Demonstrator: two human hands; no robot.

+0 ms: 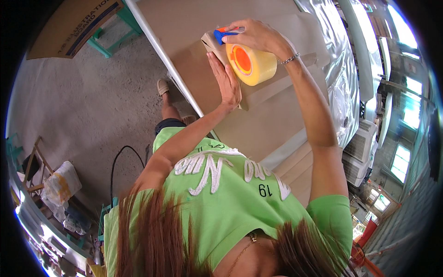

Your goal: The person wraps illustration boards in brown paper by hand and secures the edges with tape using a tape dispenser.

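Note:
My right hand grips a tape dispenser with blue and orange parts. A wide roll of yellowish clear tape on an orange core sits on it, just below my fingers. The dispenser's blue end rests at the top of a brown paper-covered parcel. My left hand lies flat along the parcel's near side, fingers stretched out and together. The parcel's underside and much of its right part are hidden behind the tape roll and my hands.
Brown paper covers the table, whose pale metal edge runs down the left. Silvery plastic sheeting lies along the right. A cardboard box and a green stool stand at upper left; a bagged bundle is at lower left.

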